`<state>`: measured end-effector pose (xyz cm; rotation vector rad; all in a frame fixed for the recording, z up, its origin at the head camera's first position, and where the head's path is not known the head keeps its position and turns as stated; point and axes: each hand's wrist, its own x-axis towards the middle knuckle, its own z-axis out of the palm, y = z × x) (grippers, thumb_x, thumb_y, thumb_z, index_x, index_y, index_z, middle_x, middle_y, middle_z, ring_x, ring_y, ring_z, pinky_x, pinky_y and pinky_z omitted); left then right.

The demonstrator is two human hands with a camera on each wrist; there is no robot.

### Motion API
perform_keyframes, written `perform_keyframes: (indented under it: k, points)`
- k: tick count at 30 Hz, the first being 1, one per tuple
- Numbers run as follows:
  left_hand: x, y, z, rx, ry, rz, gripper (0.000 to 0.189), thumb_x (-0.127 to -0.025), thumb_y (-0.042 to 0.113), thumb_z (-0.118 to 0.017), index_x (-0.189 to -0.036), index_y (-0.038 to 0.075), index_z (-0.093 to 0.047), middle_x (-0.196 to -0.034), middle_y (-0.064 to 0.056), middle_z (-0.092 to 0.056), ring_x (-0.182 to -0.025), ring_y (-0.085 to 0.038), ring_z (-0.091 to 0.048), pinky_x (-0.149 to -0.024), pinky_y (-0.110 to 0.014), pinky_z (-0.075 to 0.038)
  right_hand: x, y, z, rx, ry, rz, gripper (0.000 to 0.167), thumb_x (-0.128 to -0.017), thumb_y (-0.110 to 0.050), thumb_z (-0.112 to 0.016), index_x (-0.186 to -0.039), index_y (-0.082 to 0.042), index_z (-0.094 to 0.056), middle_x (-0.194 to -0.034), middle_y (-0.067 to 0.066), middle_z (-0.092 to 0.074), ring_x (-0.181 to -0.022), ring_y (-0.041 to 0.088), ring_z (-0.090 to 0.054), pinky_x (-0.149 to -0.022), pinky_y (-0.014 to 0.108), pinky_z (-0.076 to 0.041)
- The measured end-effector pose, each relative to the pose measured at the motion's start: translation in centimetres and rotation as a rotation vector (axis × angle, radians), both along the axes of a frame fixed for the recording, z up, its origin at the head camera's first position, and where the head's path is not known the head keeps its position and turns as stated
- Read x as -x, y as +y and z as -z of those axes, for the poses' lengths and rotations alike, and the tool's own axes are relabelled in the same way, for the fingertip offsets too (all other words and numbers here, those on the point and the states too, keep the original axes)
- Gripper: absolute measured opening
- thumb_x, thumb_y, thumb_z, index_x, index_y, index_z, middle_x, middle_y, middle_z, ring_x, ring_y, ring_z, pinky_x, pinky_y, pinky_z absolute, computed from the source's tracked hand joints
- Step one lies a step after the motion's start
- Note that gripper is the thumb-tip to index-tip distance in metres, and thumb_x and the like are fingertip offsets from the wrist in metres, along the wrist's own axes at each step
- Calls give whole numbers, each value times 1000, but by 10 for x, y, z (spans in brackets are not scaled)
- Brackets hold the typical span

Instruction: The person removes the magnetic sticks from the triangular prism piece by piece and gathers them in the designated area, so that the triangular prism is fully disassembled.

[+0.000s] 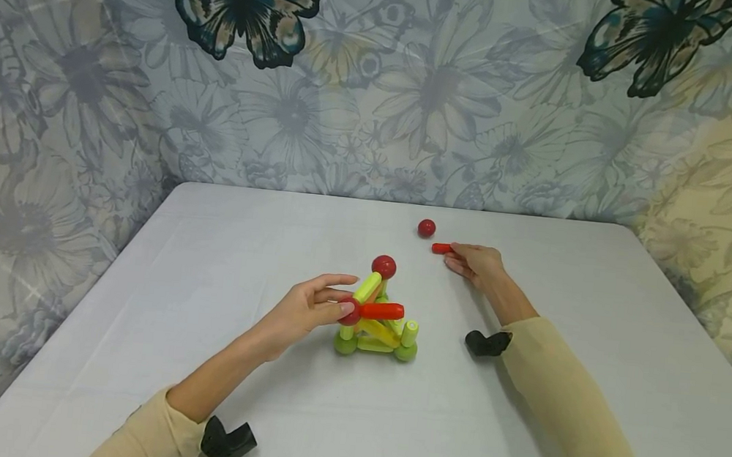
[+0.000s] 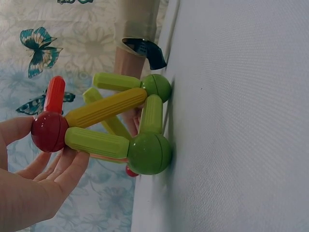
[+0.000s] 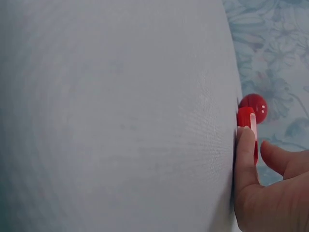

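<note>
A small frame of magnetic sticks and balls stands on the table. Its base has green balls point(image 1: 345, 343) joined by green sticks point(image 1: 375, 344), and a yellow stick point(image 2: 106, 107) slants up from it. My left hand point(image 1: 312, 304) holds the red ball point(image 2: 49, 131) at the frame's near left upper corner, thumb on one side and fingers on the other. From that ball a red stick point(image 1: 382, 311) points right. Another red ball point(image 1: 384, 266) tops the far corner. Farther right, my right hand point(image 1: 478, 263) has a loose red stick point(image 1: 441, 248) between thumb and fingers, low at the tabletop.
A loose red ball point(image 1: 427, 228) lies just beyond the right hand's stick, near the back of the white table point(image 1: 260, 233). Behind the table is a wall point(image 1: 377, 112) with flowers and butterflies. Black wrist mounts point(image 1: 229, 441) are on both sleeves.
</note>
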<state>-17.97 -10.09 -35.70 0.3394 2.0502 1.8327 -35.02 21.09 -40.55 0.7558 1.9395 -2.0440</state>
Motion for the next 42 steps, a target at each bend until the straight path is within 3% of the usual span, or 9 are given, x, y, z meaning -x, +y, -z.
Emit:
perform_keyframes:
  k: [6,12,16,20,23,27,32,38,42]
  points:
    - [0,0,1,-10,5,6,50,-96,18,-58,-142,11,-43,-130,-11,-56,-114,-24,-56,-103,-46,-37,-1,0,-2,-21,-1,-8,48,-95,-18,-61,-137,-1,-45,-79,4,-63,-64,8,-65,-72,21,-54]
    - [0,0,1,-10,6,7,49,-96,19,-59,-142,12,-43,-130,-12,-55,-113,-24,-56,-102,-46,-38,-5,8,-12,-39,1,-31,61,-97,-30,-55,-147,-4,-32,-82,4,-62,-63,11,-67,-68,23,-55]
    - [0,0,1,-7,6,4,50,-95,18,-59,-142,12,-43,-130,-11,-55,-114,-24,-56,-102,-45,-38,-9,17,-22,1,26,-125,61,-99,-33,-52,-146,-2,-32,-76,2,-65,-64,11,-67,-66,21,-54]
    - [0,-1,1,-8,4,0,50,-95,18,-59,-142,12,-43,-130,-11,-56,-114,-24,-56,-102,-45,-38,-15,21,-30,45,63,-235,63,-99,-36,-51,-147,-1,-31,-83,2,-65,-71,11,-67,-71,20,-53]
    - [1,-1,2,-9,3,0,50,-95,19,-59,-142,12,-43,-130,-11,-56,-113,-24,-57,-102,-45,-38,-19,21,-32,17,90,-293,66,-98,-39,-51,-147,-1,-31,-89,2,-64,-75,10,-67,-75,21,-53]
    - [1,-1,2,-8,3,2,51,-95,19,-59,-142,11,-43,-130,-11,-56,-112,-24,-57,-102,-45,-39,-26,19,-31,-33,126,-369,69,-97,-43,-51,-146,0,-31,-106,9,-61,-83,12,-66,-81,23,-52]
    - [1,-1,2,-9,5,6,51,-95,19,-59,-143,11,-42,-130,-12,-56,-112,-24,-57,-102,-45,-39,-40,11,-28,-12,194,-497,67,-99,-43,-47,-145,2,-30,-129,25,-45,-98,22,-63,-88,29,-49]
    - [2,-1,2,-10,4,8,51,-95,19,-59,-143,12,-42,-130,-12,-55,-113,-24,-56,-102,-46,-38,-56,3,-32,107,232,-601,62,-101,-37,-45,-144,5,-28,-125,27,-48,-109,32,-58,-88,30,-50]
    - [2,-1,2,-12,1,10,52,-95,19,-59,-143,11,-41,-130,-12,-55,-114,-24,-56,-103,-46,-37,-65,-1,-32,123,239,-656,61,-101,-35,-47,-142,7,-30,-120,22,-55,-109,32,-58,-90,31,-49]
